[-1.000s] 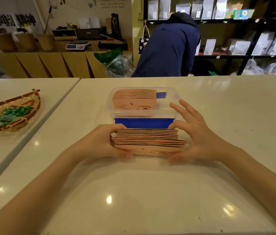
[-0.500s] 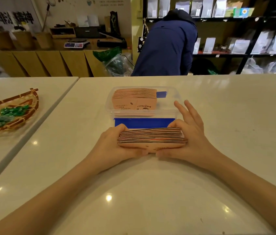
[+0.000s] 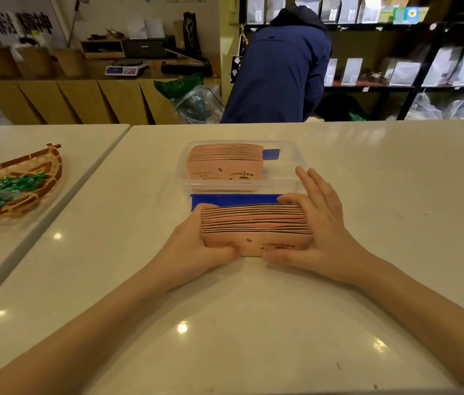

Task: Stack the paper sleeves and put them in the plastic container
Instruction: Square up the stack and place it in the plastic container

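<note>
A stack of pink paper sleeves (image 3: 256, 226) printed with a coffee logo stands on edge on the white table, just in front of a clear plastic container (image 3: 285, 178). My left hand (image 3: 193, 246) grips the stack's left end and my right hand (image 3: 319, 226) presses its right end, fingers spread toward the container. Inside the container's left part sits another stack of sleeves (image 3: 225, 163). A blue strip (image 3: 233, 199) lies between the container and the held stack.
A woven basket (image 3: 11, 186) with green wrapped items sits on the neighbouring table to the left, across a gap. A person in a dark blue coat (image 3: 279, 67) bends over behind the table, in front of shelves with bags.
Both hands have closed in on the loose, fanned sleeves and squeezed them into a tight, even stack, tilted up so its printed front face shows.
</note>
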Tool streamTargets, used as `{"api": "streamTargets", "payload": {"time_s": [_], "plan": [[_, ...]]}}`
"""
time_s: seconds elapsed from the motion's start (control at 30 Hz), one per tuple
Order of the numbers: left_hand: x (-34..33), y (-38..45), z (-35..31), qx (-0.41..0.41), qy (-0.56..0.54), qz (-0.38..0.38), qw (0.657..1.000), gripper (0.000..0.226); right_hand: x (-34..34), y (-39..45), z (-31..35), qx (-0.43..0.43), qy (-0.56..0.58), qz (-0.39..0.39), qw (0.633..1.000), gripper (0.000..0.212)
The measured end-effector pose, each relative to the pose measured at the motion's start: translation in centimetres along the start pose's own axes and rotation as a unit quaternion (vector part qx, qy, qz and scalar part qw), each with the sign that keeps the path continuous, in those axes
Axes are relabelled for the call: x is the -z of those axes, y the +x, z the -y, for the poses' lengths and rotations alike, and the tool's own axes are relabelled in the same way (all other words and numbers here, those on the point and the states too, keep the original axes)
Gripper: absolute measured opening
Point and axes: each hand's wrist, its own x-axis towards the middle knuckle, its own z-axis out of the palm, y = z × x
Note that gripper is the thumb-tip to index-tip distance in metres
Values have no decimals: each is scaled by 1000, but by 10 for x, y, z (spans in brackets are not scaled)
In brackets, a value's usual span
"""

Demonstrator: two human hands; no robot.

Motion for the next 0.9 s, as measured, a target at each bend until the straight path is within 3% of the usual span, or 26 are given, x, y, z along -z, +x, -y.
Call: {"api": "streamTargets", "payload": {"time_s": [0.1, 0.33, 0.47, 0.63, 0.9], "plan": [[0, 1, 0, -11, -9, 11, 1000, 57, 0, -1, 2, -5, -6, -1, 1000, 88], [26, 7, -6, 17, 48, 99, 994, 40, 19, 1, -5, 3, 39, -2, 999, 49], [31, 6, -11, -4, 95, 73, 993, 37, 24, 2, -5, -2, 57, -5, 998, 28], [36, 6, -16, -60, 160, 40, 985, 36, 26, 2, -1, -5, 74, -19, 997, 32], [40, 4, -17, -71, 223, 77, 969, 40, 22, 2, -6, 28, 25, 3, 999, 39]]}}
